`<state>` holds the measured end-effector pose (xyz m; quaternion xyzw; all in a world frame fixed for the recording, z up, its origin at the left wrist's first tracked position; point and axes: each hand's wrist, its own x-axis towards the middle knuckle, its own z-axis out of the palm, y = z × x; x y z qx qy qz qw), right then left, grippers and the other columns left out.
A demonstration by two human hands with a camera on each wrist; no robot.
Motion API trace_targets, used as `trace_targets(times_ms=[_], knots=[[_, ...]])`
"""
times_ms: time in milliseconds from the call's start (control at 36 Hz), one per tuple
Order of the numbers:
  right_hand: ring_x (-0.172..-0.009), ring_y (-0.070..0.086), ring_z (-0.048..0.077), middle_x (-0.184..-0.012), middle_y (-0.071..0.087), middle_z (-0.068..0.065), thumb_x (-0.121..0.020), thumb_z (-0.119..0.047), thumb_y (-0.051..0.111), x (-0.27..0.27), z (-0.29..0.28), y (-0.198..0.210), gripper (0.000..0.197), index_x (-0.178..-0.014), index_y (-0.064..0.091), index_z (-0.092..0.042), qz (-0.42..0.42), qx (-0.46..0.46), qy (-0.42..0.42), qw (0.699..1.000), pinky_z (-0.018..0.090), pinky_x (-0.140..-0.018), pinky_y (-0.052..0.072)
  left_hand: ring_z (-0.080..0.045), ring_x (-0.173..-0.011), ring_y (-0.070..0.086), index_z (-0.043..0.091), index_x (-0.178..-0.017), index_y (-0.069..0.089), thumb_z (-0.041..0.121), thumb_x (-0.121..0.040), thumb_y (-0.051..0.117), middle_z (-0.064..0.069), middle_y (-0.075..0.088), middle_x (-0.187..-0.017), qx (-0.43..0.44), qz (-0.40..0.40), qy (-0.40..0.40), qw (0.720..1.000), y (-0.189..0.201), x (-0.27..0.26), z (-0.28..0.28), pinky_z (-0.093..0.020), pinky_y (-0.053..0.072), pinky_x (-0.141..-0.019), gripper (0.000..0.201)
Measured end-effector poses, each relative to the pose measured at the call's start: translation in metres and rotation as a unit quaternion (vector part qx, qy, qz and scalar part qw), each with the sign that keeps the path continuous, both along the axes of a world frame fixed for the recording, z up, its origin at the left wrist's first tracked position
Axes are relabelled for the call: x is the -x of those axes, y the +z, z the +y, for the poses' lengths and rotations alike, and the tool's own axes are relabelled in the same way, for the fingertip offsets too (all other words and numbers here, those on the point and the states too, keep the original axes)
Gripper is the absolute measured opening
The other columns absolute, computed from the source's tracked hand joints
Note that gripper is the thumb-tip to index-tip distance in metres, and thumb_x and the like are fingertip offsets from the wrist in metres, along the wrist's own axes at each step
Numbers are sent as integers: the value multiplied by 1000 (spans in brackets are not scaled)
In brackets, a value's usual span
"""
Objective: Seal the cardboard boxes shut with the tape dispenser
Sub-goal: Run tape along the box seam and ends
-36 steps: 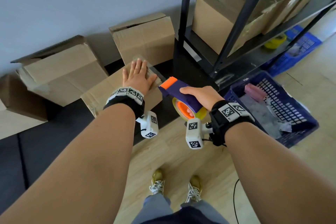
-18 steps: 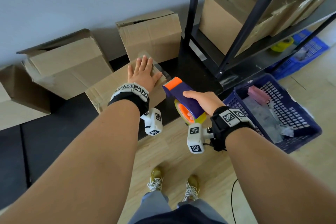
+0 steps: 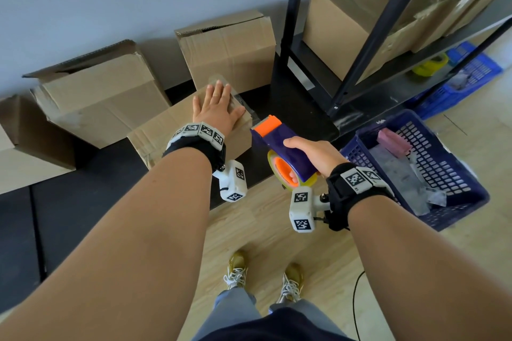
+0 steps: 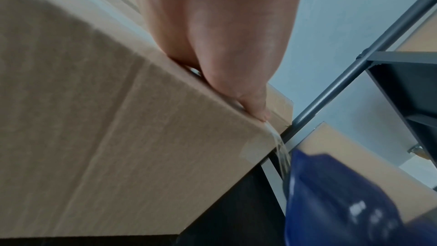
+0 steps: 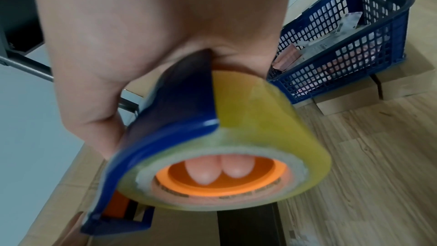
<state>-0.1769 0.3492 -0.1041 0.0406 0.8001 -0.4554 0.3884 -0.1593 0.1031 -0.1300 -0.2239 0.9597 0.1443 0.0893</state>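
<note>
A closed cardboard box (image 3: 166, 133) lies on the dark mat in front of me. My left hand (image 3: 217, 109) presses flat on its top near the right end, fingers straight; the left wrist view shows the palm (image 4: 212, 35) on the box (image 4: 118, 128) edge. A clear tape strip (image 4: 281, 149) runs from the box corner to the dispenser. My right hand (image 3: 313, 151) grips the blue and orange tape dispenser (image 3: 279, 147) just right of the box. Two fingertips (image 5: 220, 171) sit inside the orange core of the tape roll (image 5: 260, 137).
Two open cardboard boxes (image 3: 99, 97) (image 3: 230, 50) stand against the wall behind. A black metal shelf (image 3: 360, 63) with more boxes is at the right. A blue plastic basket (image 3: 415, 169) sits on the wooden floor beside my right hand. My feet (image 3: 263, 274) are below.
The view has shifted slightly. My left hand stays flat on the box; the dispenser has drawn a little back to the right from the box corner.
</note>
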Motion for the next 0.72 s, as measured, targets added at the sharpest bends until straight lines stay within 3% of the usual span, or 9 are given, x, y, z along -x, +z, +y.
trace_targets(times_ms=[56,167,250,333,389,556,611,667,722], knots=[[-89,72,25,-93,76,8,-78,-53,72,0,4,-2,47,-102,72,-12,-5,-7,0,1000,37,-88,55,-15,-147,-13,25,-154,0,54,-99,26,4,-9,-161,0,3,0,1000,0,0,-1,-46,-9,-118,67],[-88,72,23,-94,76,8,-78,-52,73,-4,13,-8,44,-100,72,-13,-11,-14,-9,1000,32,-79,56,-15,-147,-13,24,-154,0,55,-99,25,4,-9,-161,8,4,-1,1000,-2,1,0,-46,-9,-118,68],[-86,73,26,-90,77,9,-70,-57,76,-1,9,-8,54,-100,74,-12,-9,-13,-12,1000,39,-86,59,-16,-147,-13,24,-154,0,54,-100,25,3,-9,-161,13,5,3,1000,-2,0,1,-47,-8,-118,68],[-82,71,22,-94,75,9,-78,-51,75,2,1,-4,49,-103,72,-9,3,-16,-16,1000,28,-67,53,-16,-147,-12,24,-154,0,54,-99,25,3,-9,-161,15,6,4,1000,-2,-1,2,-47,-9,-118,68],[-79,69,20,-96,74,9,-80,-49,74,5,-4,-4,49,-106,70,-8,7,-21,-19,1000,25,-60,47,-16,-147,-13,24,-154,0,55,-99,25,3,-8,-161,15,7,4,1000,-3,-1,2,-46,-9,-118,68],[-89,66,21,-97,69,7,-81,-50,74,15,-25,-5,51,-109,62,-10,12,-37,-21,999,30,-78,51,-16,-147,-12,23,-154,0,55,-99,24,3,-8,-161,21,11,4,1000,-4,-3,4,-46,-10,-118,68],[-81,65,18,-90,67,5,-81,-49,74,20,-32,-3,48,-106,61,-10,15,-40,-20,999,27,-71,50,-16,-147,-12,23,-154,-1,57,-98,23,3,-8,-162,25,14,2,1000,-5,-3,3,-46,-10,-118,70],[-70,64,15,-83,67,4,-82,-47,75,24,-35,1,44,-103,63,-10,14,-44,-18,999,23,-55,47,-16,-147,-13,23,-154,-1,61,-96,25,3,-9,-161,28,12,0,1000,-5,-3,3,-46,-10,-117,74],[-66,63,14,-82,67,5,-82,-47,75,29,-35,2,43,-102,64,-10,13,-50,-9,999,22,-50,44,-16,-147,-13,23,-154,-1,63,-95,25,3,-10,-161,30,9,-1,1000,-6,-3,4,-46,-11,-117,76]])
